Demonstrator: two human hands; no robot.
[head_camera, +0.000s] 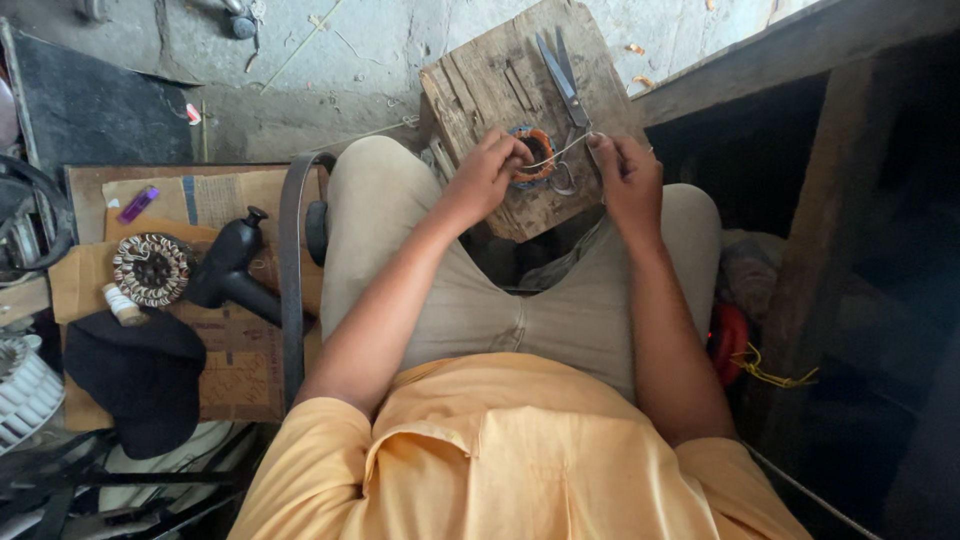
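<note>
Your left hand (487, 175) pins the small wound coil (533, 155) flat on the wooden block (480, 85), just below the scissors (562, 75). Your right hand (625, 170) has its grip pinched on a thin cord (560, 152) running to the coil. Coil looks rigid, windings likely delicate; hold by the outer rim. Cord is limp and light.

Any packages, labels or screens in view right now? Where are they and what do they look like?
No screens or signs.
Cardboard sheets: flattened brown packaging with faint print, on the low bench to the person's left, under the tools.
Small purple tube: lying on that cardboard near its far edge.
</note>
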